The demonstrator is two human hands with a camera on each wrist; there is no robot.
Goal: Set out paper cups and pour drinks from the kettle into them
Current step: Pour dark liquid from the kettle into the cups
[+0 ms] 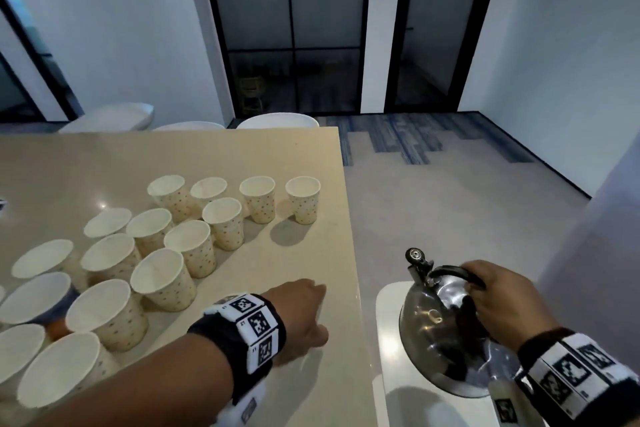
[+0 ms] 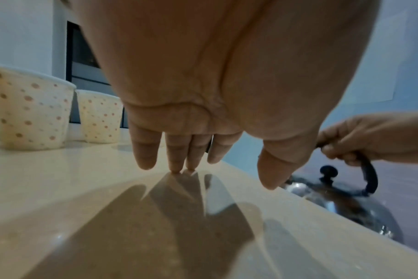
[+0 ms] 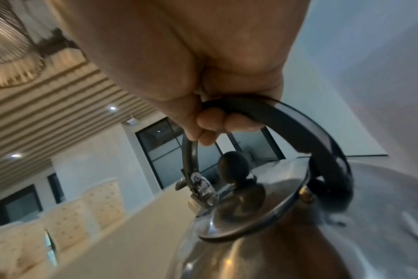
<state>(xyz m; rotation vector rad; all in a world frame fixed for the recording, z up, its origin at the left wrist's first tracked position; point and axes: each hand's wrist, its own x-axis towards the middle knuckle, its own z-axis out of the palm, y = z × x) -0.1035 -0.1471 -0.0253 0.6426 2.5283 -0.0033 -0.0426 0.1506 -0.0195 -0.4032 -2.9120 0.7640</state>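
Observation:
Several dotted paper cups [image 1: 194, 246] stand upright in rows on the beige table [image 1: 304, 253]; two cups [image 2: 34, 115] show in the left wrist view, and cups [image 3: 67, 224] appear blurred in the right wrist view. A steel kettle [image 1: 446, 333] with a black handle [image 3: 298, 130] is off the table's right edge, over a white seat [image 1: 391, 357]. My right hand [image 1: 498, 295] grips the handle, fingers [image 3: 212, 120] curled round it. My left hand [image 1: 308, 312] rests near the table's right edge, its straight fingers [image 2: 174, 156] touching the surface, holding nothing. The kettle [image 2: 341, 200] sits just beyond that edge.
The table's right edge [image 1: 353, 253] runs between my hands, with bare tabletop in front of the cups. White chair backs [image 1: 277, 120] stand behind the table. Beyond lie open floor [image 1: 450, 201], a glass partition [image 1: 294, 28] and white walls.

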